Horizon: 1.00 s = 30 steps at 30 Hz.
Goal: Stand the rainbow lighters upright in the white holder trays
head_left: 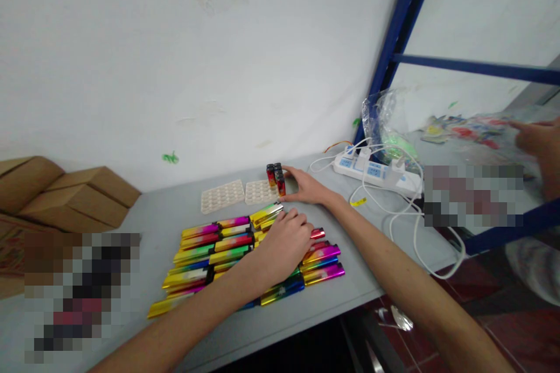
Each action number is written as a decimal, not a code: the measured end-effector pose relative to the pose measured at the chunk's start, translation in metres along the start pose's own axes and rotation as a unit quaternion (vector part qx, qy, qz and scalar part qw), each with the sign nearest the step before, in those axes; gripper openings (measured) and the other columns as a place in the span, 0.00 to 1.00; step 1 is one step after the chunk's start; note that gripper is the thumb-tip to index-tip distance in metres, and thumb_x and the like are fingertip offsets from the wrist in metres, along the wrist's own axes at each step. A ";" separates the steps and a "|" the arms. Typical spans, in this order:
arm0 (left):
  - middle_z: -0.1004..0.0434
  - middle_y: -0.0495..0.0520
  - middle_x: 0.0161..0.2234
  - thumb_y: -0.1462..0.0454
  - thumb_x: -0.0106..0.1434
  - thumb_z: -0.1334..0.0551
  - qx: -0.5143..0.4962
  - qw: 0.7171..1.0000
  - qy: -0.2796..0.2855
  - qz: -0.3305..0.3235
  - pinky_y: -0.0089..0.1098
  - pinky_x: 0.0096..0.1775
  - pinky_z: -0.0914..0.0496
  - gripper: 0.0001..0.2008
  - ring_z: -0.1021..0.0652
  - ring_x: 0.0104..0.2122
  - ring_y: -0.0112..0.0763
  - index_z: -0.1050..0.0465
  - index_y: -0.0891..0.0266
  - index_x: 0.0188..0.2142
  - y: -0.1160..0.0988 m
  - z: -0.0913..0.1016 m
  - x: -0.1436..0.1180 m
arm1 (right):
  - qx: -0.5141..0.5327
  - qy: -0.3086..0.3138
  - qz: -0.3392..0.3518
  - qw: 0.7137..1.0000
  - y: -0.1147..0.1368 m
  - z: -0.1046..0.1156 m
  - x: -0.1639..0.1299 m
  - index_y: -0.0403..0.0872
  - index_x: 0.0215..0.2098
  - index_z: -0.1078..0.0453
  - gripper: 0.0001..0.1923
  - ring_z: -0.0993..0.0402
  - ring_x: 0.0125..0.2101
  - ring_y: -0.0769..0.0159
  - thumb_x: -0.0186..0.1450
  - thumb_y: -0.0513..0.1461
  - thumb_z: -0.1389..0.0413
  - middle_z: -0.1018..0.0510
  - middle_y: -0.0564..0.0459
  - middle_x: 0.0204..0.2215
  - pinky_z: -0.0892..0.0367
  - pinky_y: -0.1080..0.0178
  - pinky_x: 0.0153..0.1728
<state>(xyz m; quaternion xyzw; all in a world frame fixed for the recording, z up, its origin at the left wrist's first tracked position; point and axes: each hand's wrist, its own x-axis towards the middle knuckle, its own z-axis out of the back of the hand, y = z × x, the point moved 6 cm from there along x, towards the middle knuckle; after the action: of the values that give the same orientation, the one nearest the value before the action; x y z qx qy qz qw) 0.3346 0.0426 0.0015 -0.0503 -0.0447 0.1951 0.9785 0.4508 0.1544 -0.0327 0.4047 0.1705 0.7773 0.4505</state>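
Rows of shiny lighters (231,242) in yellow, red, green, blue and magenta lie on their sides on the grey table (153,215). My left hand (286,242) is over the right part of these rows, its fingers curled down; whatever is under them is hidden. Beyond it, my right hand (306,185) has thumb and fingertips around a small cluster of upright dark-red lighters (276,179) with black tops. The cluster stands at the right end of a pale tray with round pockets (256,192). A second such tray (222,197) lies to its left.
Brown cardboard boxes (83,195) are stacked at the left. A white power strip (376,173) with looping cables lies on the right, before a blue metal frame (385,52). Behind the frame, another person's hand (540,143) is near plastic-wrapped colourful items (472,128).
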 end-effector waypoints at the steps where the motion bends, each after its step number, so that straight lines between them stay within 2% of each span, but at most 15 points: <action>1: 0.22 0.59 0.40 0.62 0.71 0.41 -0.011 1.000 -0.005 -0.001 0.45 0.50 0.33 0.10 0.25 0.46 0.47 0.21 0.64 0.43 0.000 0.000 0.001 | 0.000 0.000 -0.002 1.000 0.000 0.000 0.000 0.44 0.67 0.42 0.49 0.26 0.53 0.49 0.54 0.48 0.29 0.27 0.37 0.58 0.31 0.48 0.55; 4: 0.22 0.57 0.41 0.64 0.69 0.38 -0.098 0.995 -0.023 0.026 0.43 0.50 0.33 0.06 0.24 0.45 0.43 0.23 0.63 0.40 0.004 0.006 0.003 | -0.005 0.004 -0.019 1.000 -0.002 0.000 0.000 0.41 0.67 0.42 0.50 0.26 0.53 0.48 0.53 0.49 0.28 0.26 0.35 0.58 0.31 0.48 0.55; 7: 0.23 0.54 0.41 0.64 0.67 0.36 -0.238 0.965 -0.079 0.077 0.39 0.48 0.32 0.03 0.23 0.43 0.39 0.26 0.61 0.39 0.012 0.024 0.000 | -0.006 0.007 -0.015 1.000 -0.004 0.000 0.000 0.39 0.67 0.43 0.49 0.26 0.54 0.47 0.54 0.46 0.29 0.26 0.34 0.57 0.33 0.48 0.56; 9: 0.24 0.52 0.39 0.62 0.68 0.38 -0.353 0.923 -0.112 0.101 0.37 0.45 0.31 0.04 0.23 0.39 0.35 0.31 0.59 0.41 0.019 0.034 -0.006 | -0.008 0.007 -0.005 1.000 -0.005 0.000 0.000 0.40 0.67 0.43 0.46 0.26 0.53 0.48 0.56 0.44 0.31 0.25 0.36 0.56 0.34 0.48 0.57; 12: 0.26 0.50 0.37 0.57 0.71 0.42 -0.534 0.829 -0.122 0.111 0.34 0.38 0.30 0.09 0.26 0.31 0.29 0.39 0.56 0.46 0.031 0.038 -0.017 | -0.004 0.011 0.006 1.000 -0.004 -0.001 -0.001 0.43 0.68 0.43 0.45 0.26 0.53 0.49 0.57 0.44 0.33 0.26 0.38 0.57 0.34 0.48 0.56; 14: 0.26 0.49 0.35 0.55 0.71 0.42 -0.615 0.771 -0.129 0.107 0.32 0.34 0.32 0.12 0.29 0.27 0.26 0.42 0.55 0.48 0.039 0.037 -0.025 | 0.001 0.011 0.002 1.000 -0.003 -0.001 -0.002 0.44 0.68 0.44 0.46 0.27 0.54 0.49 0.57 0.45 0.32 0.27 0.37 0.59 0.33 0.47 0.56; 17: 0.27 0.48 0.31 0.51 0.69 0.39 -0.665 0.720 -0.149 0.131 0.28 0.29 0.37 0.17 0.33 0.24 0.25 0.38 0.57 0.49 0.052 0.036 -0.037 | 0.005 0.009 -0.009 1.000 -0.001 -0.001 -0.002 0.44 0.68 0.43 0.47 0.27 0.55 0.48 0.56 0.48 0.31 0.27 0.37 0.59 0.33 0.45 0.57; 21: 0.32 0.49 0.26 0.44 0.66 0.42 -0.711 0.659 -0.160 0.187 0.29 0.29 0.39 0.23 0.35 0.25 0.26 0.29 0.63 0.34 0.060 0.035 -0.046 | 0.006 0.012 -0.014 1.000 0.000 -0.001 -0.003 0.45 0.68 0.44 0.48 0.26 0.55 0.48 0.56 0.48 0.30 0.27 0.37 0.59 0.32 0.45 0.57; 24: 0.39 0.47 0.20 0.43 0.66 0.44 -0.720 0.640 -0.174 0.203 0.30 0.28 0.40 0.25 0.39 0.22 0.26 0.32 0.62 0.26 0.064 0.035 -0.048 | 0.007 0.016 -0.018 1.000 -0.002 -0.001 -0.005 0.47 0.69 0.45 0.49 0.27 0.55 0.48 0.56 0.49 0.30 0.27 0.38 0.59 0.33 0.44 0.58; 27: 0.44 0.46 0.18 0.45 0.67 0.46 -0.713 0.646 -0.178 0.206 0.29 0.25 0.44 0.26 0.43 0.20 0.25 0.38 0.61 0.21 0.068 0.032 -0.047 | -0.003 0.011 -0.019 1.000 -0.004 0.000 -0.006 0.47 0.69 0.45 0.49 0.27 0.55 0.48 0.56 0.49 0.30 0.26 0.39 0.58 0.34 0.44 0.58; 30: 0.47 0.44 0.18 0.48 0.68 0.47 -0.707 0.650 -0.179 0.214 0.28 0.23 0.48 0.24 0.46 0.19 0.24 0.40 0.60 0.22 0.072 0.025 -0.049 | -0.014 0.014 -0.023 1.000 -0.005 -0.001 -0.007 0.46 0.69 0.45 0.50 0.27 0.55 0.46 0.56 0.50 0.29 0.26 0.38 0.58 0.34 0.43 0.58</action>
<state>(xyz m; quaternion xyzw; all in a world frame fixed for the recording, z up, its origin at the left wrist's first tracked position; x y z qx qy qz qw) 0.2592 0.0916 0.0150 -0.6990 -0.3310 0.3141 0.5506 0.4550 0.1512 -0.0395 0.3836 0.1754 0.7747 0.4711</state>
